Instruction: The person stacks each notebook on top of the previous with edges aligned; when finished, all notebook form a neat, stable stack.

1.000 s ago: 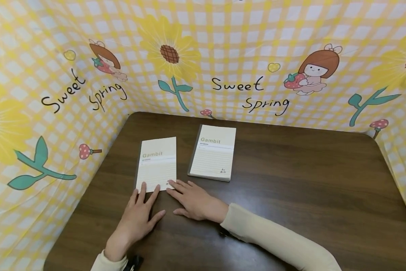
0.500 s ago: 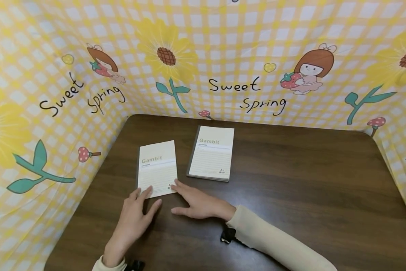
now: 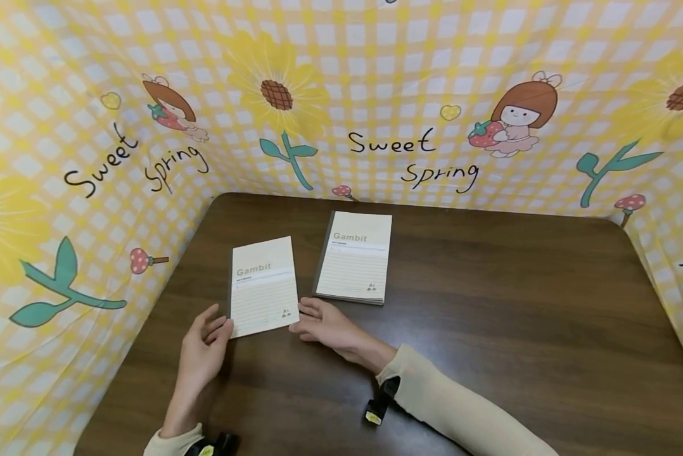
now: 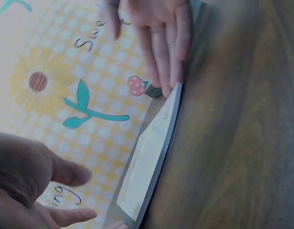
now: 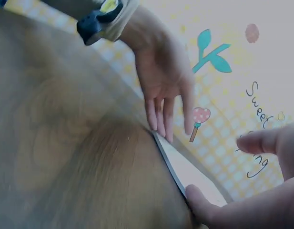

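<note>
A cream "Gambit" notebook point(image 3: 264, 288) with a dark spine lies at a slight angle on the left of the table. My left hand point(image 3: 201, 345) is at its lower left corner, fingertips right at the edge. At the lower right corner is my right hand point(image 3: 330, 326), its fingers extended along the edge. Seen nearly edge-on in the left wrist view, the notebook point(image 4: 149, 157) runs between the right hand point(image 4: 158, 28) and the left hand point(image 4: 23, 181). In the right wrist view, straight fingers of the left hand point(image 5: 161, 76) meet the notebook's far end.
Just right of the single notebook lies a neat stack of matching notebooks point(image 3: 355, 256), close to the right hand's fingers. The dark wooden table point(image 3: 507, 316) has a yellow checked cloth point(image 3: 398, 82) standing along its back and sides.
Both hands have moved from on top of the notebook's lower end to its two lower corners. The notebook has slid slightly toward me and turned a little counterclockwise. The stack stays put.
</note>
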`<state>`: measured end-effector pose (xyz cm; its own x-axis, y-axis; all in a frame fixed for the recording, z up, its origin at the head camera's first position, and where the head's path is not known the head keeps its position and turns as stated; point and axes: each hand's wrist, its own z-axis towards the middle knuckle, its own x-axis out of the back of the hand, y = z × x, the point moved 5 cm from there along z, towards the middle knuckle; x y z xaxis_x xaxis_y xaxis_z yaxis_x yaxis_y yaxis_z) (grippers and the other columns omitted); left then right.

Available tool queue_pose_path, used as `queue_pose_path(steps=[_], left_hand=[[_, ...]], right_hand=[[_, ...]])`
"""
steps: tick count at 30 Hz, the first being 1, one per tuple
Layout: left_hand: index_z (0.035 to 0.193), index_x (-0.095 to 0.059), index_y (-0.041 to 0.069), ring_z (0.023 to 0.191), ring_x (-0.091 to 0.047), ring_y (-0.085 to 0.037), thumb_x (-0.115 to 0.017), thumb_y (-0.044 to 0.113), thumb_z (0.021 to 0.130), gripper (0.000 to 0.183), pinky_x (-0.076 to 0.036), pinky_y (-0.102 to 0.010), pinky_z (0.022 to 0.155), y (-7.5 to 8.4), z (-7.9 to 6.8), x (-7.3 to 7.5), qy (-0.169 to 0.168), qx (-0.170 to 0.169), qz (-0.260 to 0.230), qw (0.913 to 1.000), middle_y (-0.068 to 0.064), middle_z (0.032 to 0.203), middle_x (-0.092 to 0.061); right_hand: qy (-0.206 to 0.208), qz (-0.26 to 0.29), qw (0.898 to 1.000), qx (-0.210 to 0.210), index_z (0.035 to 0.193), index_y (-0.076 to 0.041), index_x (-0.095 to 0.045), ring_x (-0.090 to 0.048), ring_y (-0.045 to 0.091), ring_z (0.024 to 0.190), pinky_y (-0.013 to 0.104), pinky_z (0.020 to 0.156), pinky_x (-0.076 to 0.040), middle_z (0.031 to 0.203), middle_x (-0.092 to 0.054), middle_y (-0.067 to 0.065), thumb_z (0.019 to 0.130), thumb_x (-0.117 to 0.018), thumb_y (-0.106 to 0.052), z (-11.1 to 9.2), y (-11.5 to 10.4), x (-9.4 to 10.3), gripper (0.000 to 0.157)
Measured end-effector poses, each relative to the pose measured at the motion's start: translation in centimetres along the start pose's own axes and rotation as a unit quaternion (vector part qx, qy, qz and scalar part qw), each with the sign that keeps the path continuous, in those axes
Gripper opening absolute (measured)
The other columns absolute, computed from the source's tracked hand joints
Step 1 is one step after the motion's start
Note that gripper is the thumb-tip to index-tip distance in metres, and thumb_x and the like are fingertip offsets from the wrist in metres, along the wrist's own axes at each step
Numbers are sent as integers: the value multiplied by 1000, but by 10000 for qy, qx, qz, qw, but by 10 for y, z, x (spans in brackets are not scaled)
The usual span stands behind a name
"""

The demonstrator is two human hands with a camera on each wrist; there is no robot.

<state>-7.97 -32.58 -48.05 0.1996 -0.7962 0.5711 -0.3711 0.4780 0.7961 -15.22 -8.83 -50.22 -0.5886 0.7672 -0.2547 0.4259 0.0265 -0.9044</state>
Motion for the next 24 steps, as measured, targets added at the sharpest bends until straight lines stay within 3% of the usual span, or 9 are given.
queue_pose_path(steps=[3,5,8,11,18,24], left_hand=[[164,-32,8,104,-61,8,-52,24,110,59,-48,-4,81,-8,0,5,-128,435,-460,9979,-28,153,-52],[163,-33,6,94,-58,16,-52,19,110,58,-54,-10,81,-12,0,6,-202,649,-750,9949,-27,148,-55],[161,-37,2,91,-60,9,-54,11,108,56,-59,-18,80,-15,-1,4,-297,828,-1131,9897,-15,129,-63],[160,-39,3,95,-59,3,-54,6,107,54,-60,-20,81,-15,-1,2,-453,1008,-1432,9835,2,115,-57],[161,-37,9,104,-57,-1,-54,7,108,57,-59,-22,85,-14,-2,1,-846,1285,-1705,9733,4,122,-50],[160,-39,11,106,-56,-3,-57,9,107,56,-59,-24,85,-10,-4,5,-787,1181,-1796,9735,7,120,-52]], right_hand=[[185,586,9981,-103,162,6,-25,-57,37,139,45,109,-55,165,-35,27,100,-65,-7,3,0,2,75],[332,658,9972,-114,160,8,-29,-62,34,131,42,104,-58,160,-40,30,98,-65,-4,4,1,4,72],[574,400,9975,-73,155,10,-37,-69,24,111,36,92,-63,148,-53,31,95,-66,1,4,0,8,68],[671,15,9977,11,149,12,-45,-68,17,93,32,82,-64,132,-63,29,93,-67,3,3,-1,11,61],[632,-606,9960,185,143,8,-55,-66,14,81,34,75,-63,113,-69,23,93,-71,2,3,-5,12,52],[543,-776,9944,459,138,6,-57,-65,14,76,35,72,-62,108,-69,23,91,-73,4,5,-4,12,50]])
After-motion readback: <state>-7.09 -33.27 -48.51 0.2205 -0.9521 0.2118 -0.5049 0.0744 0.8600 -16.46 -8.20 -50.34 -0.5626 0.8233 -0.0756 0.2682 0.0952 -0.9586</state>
